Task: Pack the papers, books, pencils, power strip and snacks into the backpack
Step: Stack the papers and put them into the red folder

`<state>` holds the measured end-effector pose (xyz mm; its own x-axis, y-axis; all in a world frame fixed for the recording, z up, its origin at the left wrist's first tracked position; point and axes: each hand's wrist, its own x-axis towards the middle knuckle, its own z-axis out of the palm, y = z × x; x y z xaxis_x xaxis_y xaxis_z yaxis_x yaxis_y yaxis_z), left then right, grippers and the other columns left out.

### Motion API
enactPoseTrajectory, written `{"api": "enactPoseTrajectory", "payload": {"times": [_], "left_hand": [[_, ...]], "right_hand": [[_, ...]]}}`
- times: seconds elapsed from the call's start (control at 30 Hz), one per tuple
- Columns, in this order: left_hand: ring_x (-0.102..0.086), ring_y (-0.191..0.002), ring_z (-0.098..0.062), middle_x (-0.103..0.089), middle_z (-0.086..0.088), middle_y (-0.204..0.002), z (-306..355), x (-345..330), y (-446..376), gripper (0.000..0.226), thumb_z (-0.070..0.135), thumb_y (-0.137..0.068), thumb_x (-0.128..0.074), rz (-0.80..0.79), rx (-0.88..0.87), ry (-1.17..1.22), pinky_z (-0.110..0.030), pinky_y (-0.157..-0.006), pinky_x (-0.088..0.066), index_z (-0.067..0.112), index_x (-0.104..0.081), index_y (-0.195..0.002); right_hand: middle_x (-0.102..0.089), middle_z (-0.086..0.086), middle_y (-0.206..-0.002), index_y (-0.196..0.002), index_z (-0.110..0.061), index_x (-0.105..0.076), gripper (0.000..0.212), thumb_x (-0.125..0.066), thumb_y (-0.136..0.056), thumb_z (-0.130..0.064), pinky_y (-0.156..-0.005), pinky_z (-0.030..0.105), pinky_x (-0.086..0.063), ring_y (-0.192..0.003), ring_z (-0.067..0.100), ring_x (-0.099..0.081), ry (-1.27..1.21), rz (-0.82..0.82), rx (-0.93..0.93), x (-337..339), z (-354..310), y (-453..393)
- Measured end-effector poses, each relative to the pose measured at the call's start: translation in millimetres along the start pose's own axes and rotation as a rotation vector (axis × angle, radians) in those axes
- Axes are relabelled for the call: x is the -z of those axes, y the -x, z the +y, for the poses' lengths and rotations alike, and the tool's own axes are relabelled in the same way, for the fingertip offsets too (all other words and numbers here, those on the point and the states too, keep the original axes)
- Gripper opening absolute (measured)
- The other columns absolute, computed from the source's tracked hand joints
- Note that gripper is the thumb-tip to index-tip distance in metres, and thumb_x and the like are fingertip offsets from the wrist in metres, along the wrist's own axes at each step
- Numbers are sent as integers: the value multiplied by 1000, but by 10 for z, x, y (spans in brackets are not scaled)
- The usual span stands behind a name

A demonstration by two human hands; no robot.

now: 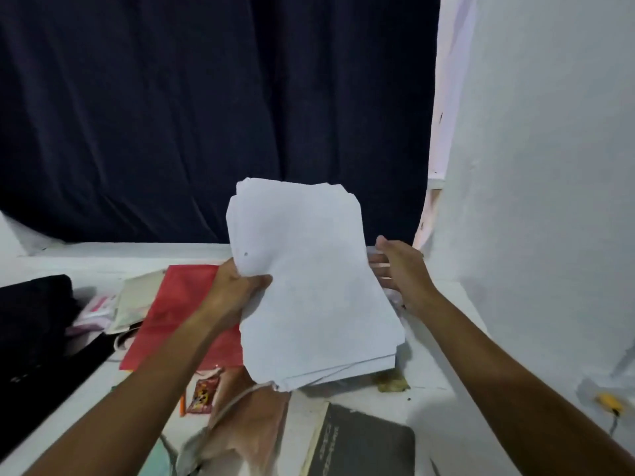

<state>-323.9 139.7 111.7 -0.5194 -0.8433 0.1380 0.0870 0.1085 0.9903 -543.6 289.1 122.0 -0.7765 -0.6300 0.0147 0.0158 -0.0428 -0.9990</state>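
1. Papers (316,280): a thick white stack held up in the air above the table, tilted, with its top edge against the dark curtain (171,115) and its lower edge hanging over the clutter below.
2. Left hand (237,290) is clamped on the stack's left edge, thumb across the front sheet and fingers hidden behind it.
3. Right hand (400,273) is open at the stack's right edge, fingers spread and reaching behind the sheets; whether they touch the paper cannot be told.
4. Under the left hand a red folder (178,314) lies flat on the white table (429,372), with a beige booklet (137,300) just beside its far left corner.
5. A black backpack (37,338) sits at the left edge of the table, with a pink and white packet (98,307) between it and the beige booklet.
6. Below the stack lie a small red snack packet (202,395), an orange pencil (182,403) partly hidden by the left forearm, and a pinkish paper bag (247,420) with a white cord.
7. A dark grey book (364,444) lies at the near edge, right of the bag.
8. A white wall (549,166) rises on the right.
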Motion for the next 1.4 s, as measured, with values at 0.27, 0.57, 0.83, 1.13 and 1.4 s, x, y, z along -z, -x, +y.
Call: {"api": "enactPoseTrajectory", "payload": {"times": [0.27,0.57,0.83,1.13,1.4], "left_hand": [[-67,-100,-33,-69,-18,-110,-186,732,-363,35,-14,-82,-60,68,66,6,-34,-73,-56,-6,-60,-116],[-73,-81,-17,-75,-5,-91,-359,906,-581,30,-18,-83,-57,61,93,-24,-24,-61,-57,-1,-65,-106],[-68,-98,-32,-70,-16,-108,-443,986,-725,33,-12,-84,-60,59,142,-40,-34,-73,-54,-4,-61,-115],[-65,-87,-33,-66,-21,-105,-523,657,-732,29,-20,-81,-57,105,209,55,-44,-82,-52,-5,-60,-106],[-68,-99,-34,-68,-20,-115,-462,179,-565,39,-18,-81,-59,-66,226,123,-45,-87,-54,-2,-60,-117]], "right_hand": [[-54,11,-135,-123,-8,-59,35,-60,-90,-16,-99,28,-37,-121,27,-51,770,-12,-78,-15,934,-593],[-62,6,-120,-125,-17,-50,51,-67,-83,-39,-91,37,-49,-110,27,-60,1081,-6,-118,-480,1298,-774],[-53,4,-85,-83,-9,-55,19,-72,-75,-8,-61,26,-38,-73,20,-52,580,-56,-141,-369,661,-1023],[-70,8,-95,-97,-10,-64,17,-65,-82,-3,-76,39,-54,-85,27,-68,230,56,331,-110,-627,-434],[-73,6,-101,-105,-13,-64,26,-65,-84,2,-77,41,-59,-89,27,-71,-143,-100,307,-43,-733,27]]}}
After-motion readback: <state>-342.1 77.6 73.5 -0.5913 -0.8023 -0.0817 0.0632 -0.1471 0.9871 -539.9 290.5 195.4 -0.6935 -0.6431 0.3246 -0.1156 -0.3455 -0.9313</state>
